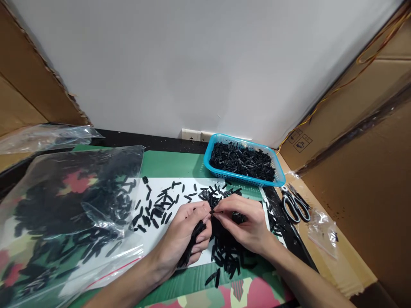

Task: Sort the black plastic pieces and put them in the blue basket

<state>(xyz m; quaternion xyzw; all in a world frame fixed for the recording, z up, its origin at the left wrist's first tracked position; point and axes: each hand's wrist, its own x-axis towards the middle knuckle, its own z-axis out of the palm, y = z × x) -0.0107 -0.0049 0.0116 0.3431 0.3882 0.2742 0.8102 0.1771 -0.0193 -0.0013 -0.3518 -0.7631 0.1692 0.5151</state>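
Observation:
Several thin black strips (189,252) fill my left hand (191,229), its fingers curled round them over the middle of the table. Close against it, my right hand (242,218) pinches a small black piece (212,212) between thumb and forefinger, where the fingertips of both hands meet. What the pieces are made for cannot be made out. Beneath and around the hands lie loose black strips (227,259) in a heap. More of them are scattered to the left on a white sheet (180,194).
A blue plastic basket (245,173) full of black strips stands at the back right. Scissors (293,207) and a small clear bag (323,233) lie on cardboard at the right. A large zip bag (77,205) of black pieces covers the left. Cardboard walls (356,149) flank the table.

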